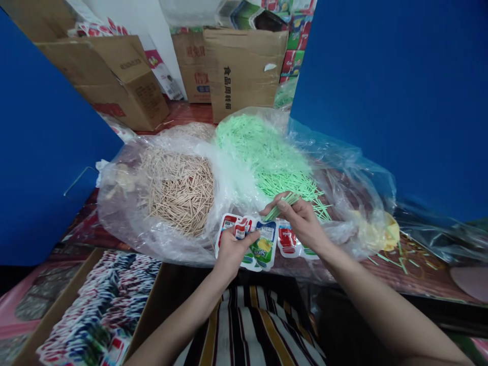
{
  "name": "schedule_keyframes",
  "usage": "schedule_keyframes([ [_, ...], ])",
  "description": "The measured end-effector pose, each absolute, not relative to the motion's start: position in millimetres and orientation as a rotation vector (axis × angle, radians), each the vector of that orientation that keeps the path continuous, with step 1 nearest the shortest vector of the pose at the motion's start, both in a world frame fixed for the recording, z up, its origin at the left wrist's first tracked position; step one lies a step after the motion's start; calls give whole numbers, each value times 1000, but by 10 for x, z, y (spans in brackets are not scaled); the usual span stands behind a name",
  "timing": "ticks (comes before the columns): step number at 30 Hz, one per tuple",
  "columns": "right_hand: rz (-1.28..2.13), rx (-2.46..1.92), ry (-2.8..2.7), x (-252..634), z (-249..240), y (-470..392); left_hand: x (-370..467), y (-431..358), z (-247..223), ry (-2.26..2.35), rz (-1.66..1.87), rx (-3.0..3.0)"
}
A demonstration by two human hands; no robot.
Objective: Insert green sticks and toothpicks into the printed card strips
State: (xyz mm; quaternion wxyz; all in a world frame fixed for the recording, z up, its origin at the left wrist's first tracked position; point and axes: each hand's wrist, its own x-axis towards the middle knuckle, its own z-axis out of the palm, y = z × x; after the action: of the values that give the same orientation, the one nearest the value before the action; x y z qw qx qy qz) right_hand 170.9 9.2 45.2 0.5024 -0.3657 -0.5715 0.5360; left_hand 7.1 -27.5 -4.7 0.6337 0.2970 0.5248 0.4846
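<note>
My left hand is closed on several small printed packets, among them a green and blue one with a yellow fruit picture and red ones beside it. In my right hand is a small bundle of green sticks, pinched between fingers and thumb just above the packets. A red packet lies below that hand. Behind it, a heap of green sticks fills an open clear plastic bag. To the left, wooden-coloured sticks lie in another clear bag.
At the lower left stands a cardboard box filled with rows of packets. Cardboard boxes stand at the back. Blue panels rise on both sides. Loose green sticks and rubber bands lie on the right of the table.
</note>
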Motion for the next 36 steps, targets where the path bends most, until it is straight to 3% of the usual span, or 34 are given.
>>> schedule_keyframes([
  [12, 1372, -969, -1362, 1656, 403, 87, 129, -156, 24, 1201, 1183, 883],
  [19, 991, -991, -1858, 1787, 476, -3, 126, -142, 37, 1175, 1184, 798],
  [27, 654, -916, -1977, 1857, 354, -40, 88, -151, 37, 1178, 1192, 838],
  [36, 740, -1041, -1926, 1832, 299, -86, 124, -203, 123, 1148, 1203, 806],
])
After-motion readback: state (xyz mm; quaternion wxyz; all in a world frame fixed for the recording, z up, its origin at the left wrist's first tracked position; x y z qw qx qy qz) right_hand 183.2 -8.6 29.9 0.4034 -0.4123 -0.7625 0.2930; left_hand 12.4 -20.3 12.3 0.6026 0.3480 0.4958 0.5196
